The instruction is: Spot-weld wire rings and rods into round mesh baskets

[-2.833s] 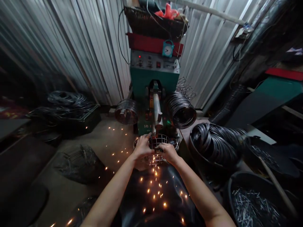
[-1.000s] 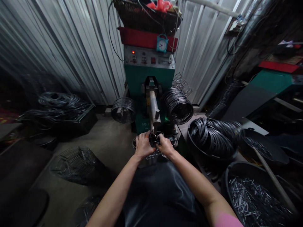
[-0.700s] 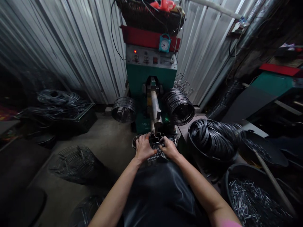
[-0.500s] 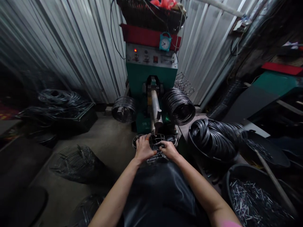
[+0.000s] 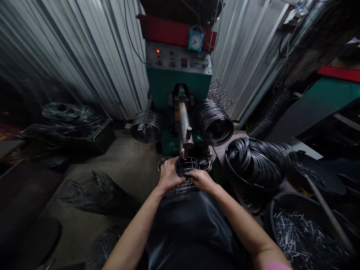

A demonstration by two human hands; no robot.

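A round wire basket frame (image 5: 192,164) sits under the electrode tip of a green spot welder (image 5: 180,75). My left hand (image 5: 170,176) grips the left side of the frame, thumb stretched toward the middle. From the right, my right hand (image 5: 203,179) pinches at the frame's near side; whether its fingers also hold a small wire piece is too dark to tell. The welder's metal arm (image 5: 184,122) reaches down toward the frame, with a small orange glow at its tip. More wire grid (image 5: 182,187) shows below my hands.
Wire ring stacks (image 5: 213,122) hang on both sides of the welder. At right stand a tub of wire rings (image 5: 250,161) and a tub of short metal rods (image 5: 303,236). A wire ring bundle (image 5: 87,191) lies on the floor at left. A small clock (image 5: 196,39) hangs above.
The view has tilted slightly downward, so the welder sits higher in the picture. Both hands stay on the wire frame, which looks slightly shifted or turned under the tip.
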